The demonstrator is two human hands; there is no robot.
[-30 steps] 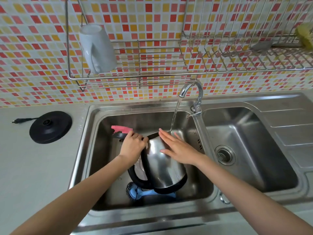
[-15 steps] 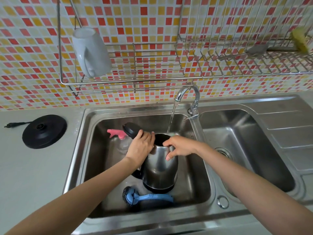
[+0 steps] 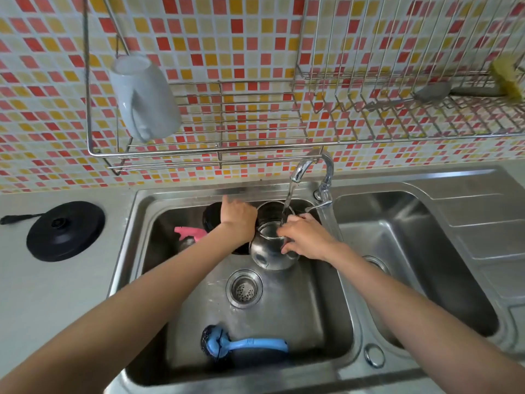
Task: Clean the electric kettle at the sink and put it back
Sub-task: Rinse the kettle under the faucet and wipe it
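You're mid-rinse: left hand [image 3: 238,221] grips the electric kettle [image 3: 270,253] handle, right hand [image 3: 305,237] curls over its rim; returning it to the power base [image 3: 65,230] remains

Mosaic tile wall [image 3: 255,38], perhaps grey countertop [image 3: 42,294].

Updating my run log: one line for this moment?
rinse | kettle under running tap | left hand grips kettle | right hand holds it
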